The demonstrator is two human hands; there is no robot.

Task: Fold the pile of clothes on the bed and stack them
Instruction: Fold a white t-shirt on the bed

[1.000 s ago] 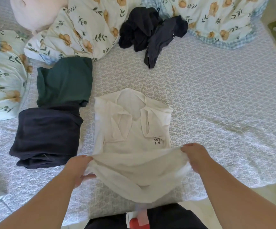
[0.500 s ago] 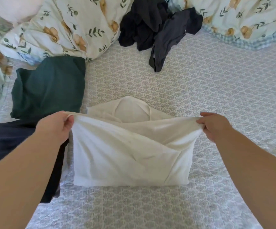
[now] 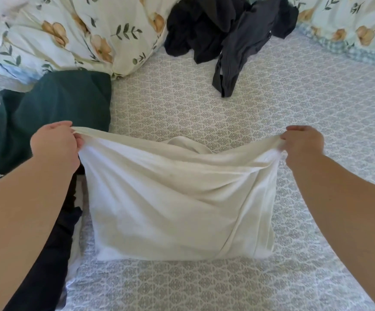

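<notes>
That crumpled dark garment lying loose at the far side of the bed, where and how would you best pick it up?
Probably by the dark garment's long strip that trails toward the near side, coming from above. That strip lies flat on the bedsheet, apart from the black heap, so fingers could pinch it without dragging the heap along. Both hands are busy now: the left hand and right hand pinch the white shirt's corners.

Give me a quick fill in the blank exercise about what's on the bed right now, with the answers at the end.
1. Both hands pinch the top edge of the ____ shirt.
2. The left hand is in front of a folded dark ____ garment.
3. The unfolded dark clothes lie at the far side of the bed, between two ____ pillows.
4. The right hand has its grip on the shirt's ____ corner.

Answers: white; green; floral; right
</notes>
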